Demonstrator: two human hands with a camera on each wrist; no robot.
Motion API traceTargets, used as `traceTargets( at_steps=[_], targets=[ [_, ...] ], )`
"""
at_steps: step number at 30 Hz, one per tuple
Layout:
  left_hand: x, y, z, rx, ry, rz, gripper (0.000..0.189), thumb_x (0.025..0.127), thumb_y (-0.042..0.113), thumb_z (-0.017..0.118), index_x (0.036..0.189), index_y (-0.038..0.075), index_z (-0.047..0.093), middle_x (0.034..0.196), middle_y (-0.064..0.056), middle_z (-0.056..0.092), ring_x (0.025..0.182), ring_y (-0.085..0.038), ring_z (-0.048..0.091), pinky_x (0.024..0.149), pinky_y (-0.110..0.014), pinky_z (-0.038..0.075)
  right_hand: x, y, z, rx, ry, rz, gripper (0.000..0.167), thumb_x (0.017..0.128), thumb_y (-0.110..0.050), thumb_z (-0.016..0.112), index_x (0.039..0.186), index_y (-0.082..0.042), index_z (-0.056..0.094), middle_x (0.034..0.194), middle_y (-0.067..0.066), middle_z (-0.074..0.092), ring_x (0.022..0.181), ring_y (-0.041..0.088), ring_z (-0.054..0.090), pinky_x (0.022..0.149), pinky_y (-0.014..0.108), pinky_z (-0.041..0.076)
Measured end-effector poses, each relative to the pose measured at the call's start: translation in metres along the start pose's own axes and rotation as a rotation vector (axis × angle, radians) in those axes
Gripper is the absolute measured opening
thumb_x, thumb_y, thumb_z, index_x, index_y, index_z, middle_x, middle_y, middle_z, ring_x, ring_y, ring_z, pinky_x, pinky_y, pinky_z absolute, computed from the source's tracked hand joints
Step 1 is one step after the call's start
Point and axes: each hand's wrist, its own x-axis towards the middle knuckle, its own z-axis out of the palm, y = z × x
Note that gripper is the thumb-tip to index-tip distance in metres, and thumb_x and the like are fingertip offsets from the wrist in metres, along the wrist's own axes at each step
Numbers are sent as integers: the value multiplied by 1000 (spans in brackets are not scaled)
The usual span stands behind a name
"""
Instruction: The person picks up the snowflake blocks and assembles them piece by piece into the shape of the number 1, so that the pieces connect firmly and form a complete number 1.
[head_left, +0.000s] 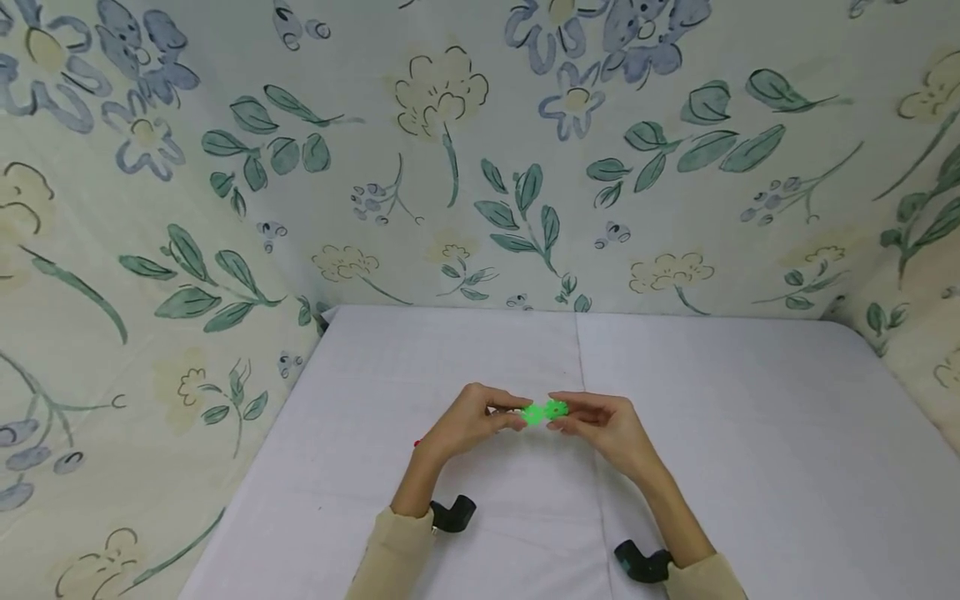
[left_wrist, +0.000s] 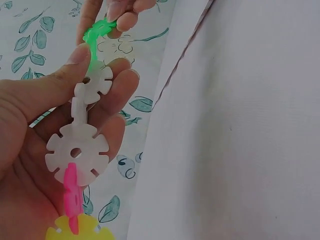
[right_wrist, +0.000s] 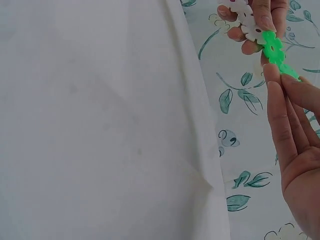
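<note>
Both hands meet over the table, holding a chain of slotted plastic snowflake discs. My left hand [head_left: 465,423] pinches it between thumb and fingers at a white disc beside a green disc [head_left: 533,414]. In the left wrist view the chain runs down along the palm: another white disc [left_wrist: 92,150], a pink disc [left_wrist: 73,195] seen edge-on, and a yellow disc [left_wrist: 92,230] cut off by the frame. My right hand [head_left: 611,427] pinches the end green disc [right_wrist: 289,72] with thumb and fingertips; it touches the neighbouring green disc. Fingers partly hide where they join.
A white cloth covers the table [head_left: 360,500], with a fold line running front to back. Floral fabric [head_left: 465,225] hangs behind and at the sides. A black wrist camera [head_left: 454,514] is on the left forearm, another black camera [head_left: 641,562] on the right. A tiny red spot [head_left: 417,443] shows beside the left wrist.
</note>
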Motion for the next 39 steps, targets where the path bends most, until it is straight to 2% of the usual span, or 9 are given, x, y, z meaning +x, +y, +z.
traceTargets(
  at_steps=[6,10,15,20,24,30,39],
  targets=[
    [0,1,0,-10,-10,-10,31,96,16,74,125,5,75,108,-10,80,92,-33,76,70,-21,53,0,-2,2,16,19,-6,39,92,-2,75,128,8,68,107,25,75,91,17,79,82,42,63],
    [0,1,0,-11,-14,-24,31,97,13,72,127,4,74,105,-11,81,91,-34,77,68,-22,52,-1,-3,4,14,41,-18,37,92,1,74,128,8,68,108,29,75,90,19,79,80,37,63],
    [-1,3,0,-18,-2,-37,29,97,10,71,125,4,74,99,-11,81,89,-35,76,65,-23,53,-1,-4,7,-1,49,-39,36,91,3,74,127,8,69,110,31,74,90,15,79,79,32,63],
    [0,5,0,-36,-6,-22,27,97,11,73,122,4,76,99,-13,81,88,-38,74,65,-23,53,-1,-9,8,-55,53,-89,36,89,3,76,125,7,71,113,27,75,91,8,78,79,27,63],
    [1,6,0,-62,-27,-2,25,95,11,74,119,3,78,95,-16,80,86,-42,72,63,-21,50,-3,-12,9,-79,52,-131,36,88,4,76,123,10,70,114,25,75,91,9,78,79,26,63],
    [6,9,4,-74,-30,53,25,96,12,73,119,1,77,90,-15,80,83,-44,69,61,-19,49,-5,-15,8,-78,110,-148,34,87,9,75,121,9,72,109,24,77,90,11,78,78,27,63],
    [5,6,9,-66,1,40,23,94,12,75,115,3,79,89,-12,81,82,-43,69,61,-20,49,-3,-15,5,-61,46,-143,33,88,9,74,120,12,71,109,27,76,91,12,78,79,27,63]
  ],
)
